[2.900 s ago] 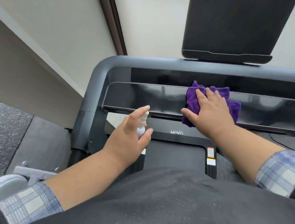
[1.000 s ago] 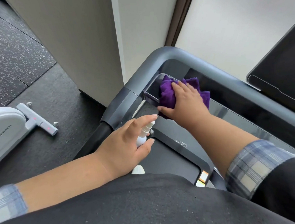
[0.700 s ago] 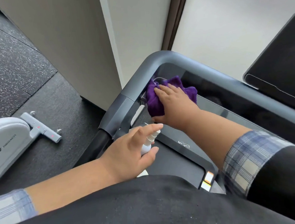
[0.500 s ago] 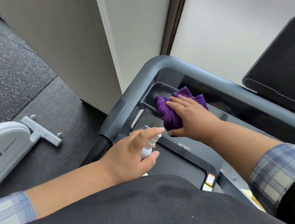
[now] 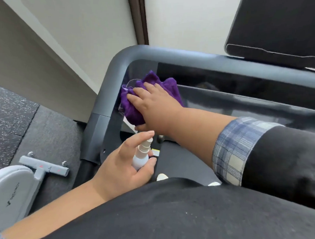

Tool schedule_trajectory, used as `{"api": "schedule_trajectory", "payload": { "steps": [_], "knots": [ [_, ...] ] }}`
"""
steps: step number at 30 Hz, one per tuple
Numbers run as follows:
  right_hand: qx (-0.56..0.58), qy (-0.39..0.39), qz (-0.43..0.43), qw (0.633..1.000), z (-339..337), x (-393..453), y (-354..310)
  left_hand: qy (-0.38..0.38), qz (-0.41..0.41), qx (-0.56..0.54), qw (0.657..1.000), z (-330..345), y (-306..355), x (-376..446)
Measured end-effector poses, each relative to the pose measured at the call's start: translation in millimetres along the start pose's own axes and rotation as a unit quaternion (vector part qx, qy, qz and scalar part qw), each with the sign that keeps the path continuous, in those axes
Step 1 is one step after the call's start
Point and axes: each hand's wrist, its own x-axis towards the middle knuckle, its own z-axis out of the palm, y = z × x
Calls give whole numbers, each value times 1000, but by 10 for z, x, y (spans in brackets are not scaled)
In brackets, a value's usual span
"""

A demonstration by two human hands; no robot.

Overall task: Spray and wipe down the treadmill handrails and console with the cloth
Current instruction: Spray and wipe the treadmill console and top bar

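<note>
While the wipe step runs, biggest thing in view is the treadmill frame — grey handrail point(image 5: 117, 67) curving from 9 o'clock up to 12 and across to 3, glossy black console tray point(image 5: 244, 107) inside it, dark screen point(image 5: 276, 25) at 1 o'clock. Grey machine foot point(image 5: 42, 165) on the gym floor at 8 o'clock. Right hand point(image 5: 153, 106) reaches across at centre, fingers spread flat, pressing the purple cloth point(image 5: 135, 104) into the tray's left corner, cloth touching the handrail's inner face. Left hand point(image 5: 126, 165) at 6 o'clock, fingers wrapped round the small white spray bottle point(image 5: 141, 154), index finger resting on the pump top, nozzle aimed toward the cloth corner. Step looks like wiping the console's left end, mid-task — rail tops likely not done yet. Next move probably calls for sliding the cloth up onto the rail curve, or a pump press first; keep the spray off the screen.
</note>
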Motion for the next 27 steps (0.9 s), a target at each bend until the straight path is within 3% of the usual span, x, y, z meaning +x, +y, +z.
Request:
{"api": "schedule_trajectory", "payload": {
  "steps": [3, 14, 27],
  "knots": [
    [16, 7, -1, 1000, -3, -246, 160, -22, 15, -9, 1000, 127, 74, 177],
    [116, -7, 205, 972, 42, -1471, 945, -161, 86, -30, 983, 977, 448, 759],
    [138, 24, 383, 913, 96, -3299, 2036, -211, 124, -17, 969, 2057, 1138, 1029]
  ]
}}
